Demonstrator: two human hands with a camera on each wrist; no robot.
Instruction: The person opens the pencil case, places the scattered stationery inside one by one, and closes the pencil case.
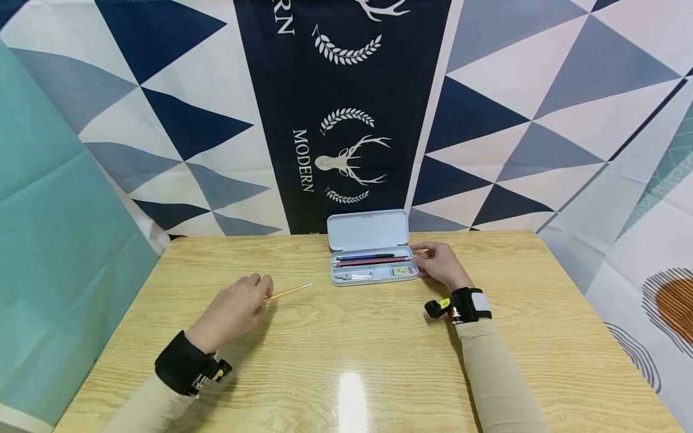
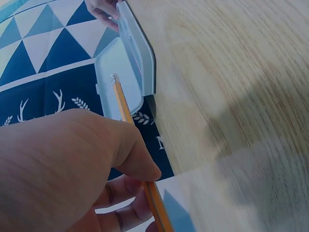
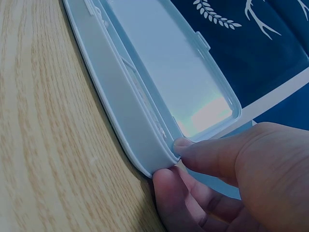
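My left hand [image 1: 235, 310] pinches a yellow pencil [image 1: 289, 291] between thumb and fingers, above the left part of the table. Its white-tipped end points toward a light blue pencil case [image 1: 338, 275]. The case lies at the far side of the table with its lid [image 1: 368, 231] raised against the wall. Inside are several dark, blue and red pens or pencils [image 1: 373, 260], a compass [image 1: 352, 276] and a small yellow-labelled item [image 1: 402, 271]. My right hand [image 1: 441, 264] grips the right end of the case; in the right wrist view, the thumb [image 3: 186, 147] is on its rim.
A wooden table [image 1: 303, 349] spans the view, its far edge against a patterned cloth wall [image 1: 346, 90]. Teal cloth [image 1: 59, 240] hangs along the left side. Each wrist wears a black strap with a small camera [image 1: 435, 308].
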